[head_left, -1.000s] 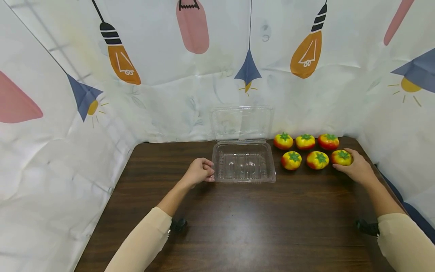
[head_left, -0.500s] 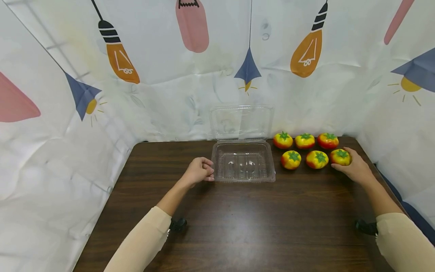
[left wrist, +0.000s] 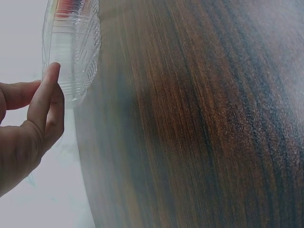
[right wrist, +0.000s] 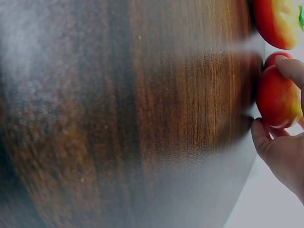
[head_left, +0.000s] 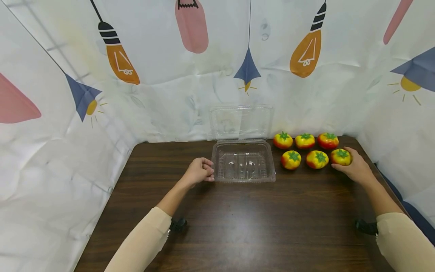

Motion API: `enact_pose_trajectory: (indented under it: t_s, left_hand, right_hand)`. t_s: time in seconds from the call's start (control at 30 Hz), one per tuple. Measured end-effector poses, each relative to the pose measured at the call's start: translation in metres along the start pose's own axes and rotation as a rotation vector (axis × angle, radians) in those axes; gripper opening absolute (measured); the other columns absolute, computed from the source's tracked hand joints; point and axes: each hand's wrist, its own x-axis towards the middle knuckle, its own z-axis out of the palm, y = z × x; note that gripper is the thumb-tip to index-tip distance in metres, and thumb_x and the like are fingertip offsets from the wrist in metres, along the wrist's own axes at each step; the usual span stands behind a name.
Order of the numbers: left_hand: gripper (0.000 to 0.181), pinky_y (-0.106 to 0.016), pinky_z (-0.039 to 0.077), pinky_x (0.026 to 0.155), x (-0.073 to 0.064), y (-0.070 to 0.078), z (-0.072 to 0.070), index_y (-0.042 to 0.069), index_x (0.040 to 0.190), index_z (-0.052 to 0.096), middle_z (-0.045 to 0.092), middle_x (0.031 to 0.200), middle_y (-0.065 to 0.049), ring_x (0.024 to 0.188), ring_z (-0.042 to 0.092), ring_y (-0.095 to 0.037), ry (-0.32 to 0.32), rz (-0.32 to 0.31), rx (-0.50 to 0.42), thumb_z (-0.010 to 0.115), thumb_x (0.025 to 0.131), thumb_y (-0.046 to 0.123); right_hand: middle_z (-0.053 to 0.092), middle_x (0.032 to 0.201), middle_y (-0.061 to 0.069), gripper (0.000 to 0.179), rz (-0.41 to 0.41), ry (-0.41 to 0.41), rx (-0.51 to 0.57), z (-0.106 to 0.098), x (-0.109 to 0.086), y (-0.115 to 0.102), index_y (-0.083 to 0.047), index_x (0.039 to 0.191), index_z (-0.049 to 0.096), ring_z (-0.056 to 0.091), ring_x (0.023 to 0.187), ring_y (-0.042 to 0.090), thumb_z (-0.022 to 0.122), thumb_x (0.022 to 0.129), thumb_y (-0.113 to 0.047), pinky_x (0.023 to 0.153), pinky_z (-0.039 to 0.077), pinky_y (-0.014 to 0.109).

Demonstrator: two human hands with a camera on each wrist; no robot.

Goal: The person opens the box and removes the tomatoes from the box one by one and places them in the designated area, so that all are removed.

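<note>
A clear plastic clamshell container [head_left: 243, 177] stands at the back middle of the table with its lid raised against the wall cloth. My left hand [head_left: 199, 170] pinches the container's left rim near its front corner; in the left wrist view the fingertips [left wrist: 54, 70] overlap the rim. On the right, my right hand [head_left: 357, 166] holds a red-and-yellow tomato [head_left: 341, 157] with a green leafy top, thumb on one side and fingers on the other. The right wrist view shows this tomato [right wrist: 277, 97] low at the table surface, between thumb and fingers.
Several more tomatoes [head_left: 317, 159] sit in two rows between the container and my right hand. Dark wood table [head_left: 258, 226] stretches toward me. Printed cloth [head_left: 163, 102] hangs close behind the table's back edge and along both sides.
</note>
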Motion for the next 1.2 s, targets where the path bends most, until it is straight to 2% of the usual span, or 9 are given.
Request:
enact_pose_trajectory:
  t_s: [0.43,0.63,0.87,1.03,1.2]
  left_hand:
    - [0.035,-0.027,0.066,0.066,-0.0004,-0.0021,-0.0001,-0.019,0.129,0.05,0.065,0.088,-0.018,0.067,0.068,-0.014,-0.002,0.003,0.004,0.06,0.096,-0.014]
    - [0.033,-0.027,0.066,0.066,0.0002,-0.0018,-0.0002,-0.019,0.127,0.051,0.064,0.086,-0.015,0.067,0.068,-0.014,0.006,0.01,0.002,0.059,0.095,-0.014]
    - [0.037,-0.029,0.067,0.069,-0.0004,-0.0007,0.0002,-0.017,0.131,0.049,0.066,0.095,-0.026,0.069,0.069,-0.015,-0.001,0.01,0.006,0.06,0.096,-0.012]
    - [0.045,-0.03,0.067,0.071,0.0012,-0.0035,-0.0012,-0.015,0.139,0.044,0.066,0.102,-0.03,0.07,0.07,-0.016,-0.004,0.016,0.02,0.06,0.097,-0.011]
    - [0.046,-0.033,0.067,0.071,0.0015,-0.0051,-0.0012,-0.013,0.14,0.044,0.065,0.106,-0.032,0.071,0.07,-0.016,0.006,0.023,0.012,0.061,0.097,-0.01]
  right_hand:
    - [0.028,0.144,0.05,0.094,-0.016,0.009,0.001,0.0017,-0.0011,0.0021,0.014,0.156,0.012,0.036,0.125,0.063,0.068,0.099,-0.037,0.101,0.034,0.081]
    - [0.027,0.146,0.049,0.095,-0.023,0.011,0.007,0.0011,-0.0001,0.0008,0.014,0.156,0.012,0.036,0.126,0.063,0.067,0.1,-0.038,0.102,0.033,0.081]
    - [0.023,0.15,0.049,0.098,-0.007,0.007,0.02,0.0012,0.0001,0.0017,0.013,0.157,0.008,0.032,0.13,0.064,0.067,0.1,-0.039,0.105,0.03,0.082]
    - [0.019,0.153,0.048,0.101,0.011,0.001,0.025,0.001,-0.0006,0.0013,0.013,0.158,0.004,0.029,0.132,0.066,0.066,0.1,-0.042,0.107,0.028,0.083]
    - [0.019,0.153,0.048,0.102,0.022,0.005,0.024,0.0009,-0.0021,-0.0001,0.013,0.158,0.004,0.029,0.132,0.065,0.066,0.1,-0.043,0.107,0.028,0.083]
